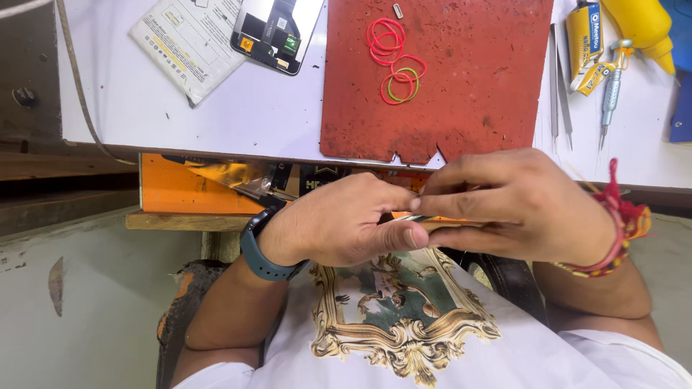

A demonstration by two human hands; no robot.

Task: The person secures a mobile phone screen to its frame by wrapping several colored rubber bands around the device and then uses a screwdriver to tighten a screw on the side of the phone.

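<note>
While both hands meet below the bench (pixel 216 108) edge, the left hand (pixel 339 223) and right hand (pixel 519 205) pinch a thin flat strip (pixel 440 222) between them, fingers clenched on it from either side, above the person's lap. A blue wristband (pixel 259 256) circles the left wrist and a red thread bracelet (pixel 620 223) the right. At twelve o'clock from the hands lies a red mat (pixel 468 86) bearing rubber bands (pixel 393 61); at eleven o'clock sits a phone part (pixel 274 29); at one o'clock lie tweezers (pixel 559 79), a screwdriver (pixel 613 90) and a glue tube (pixel 587 43).
</note>
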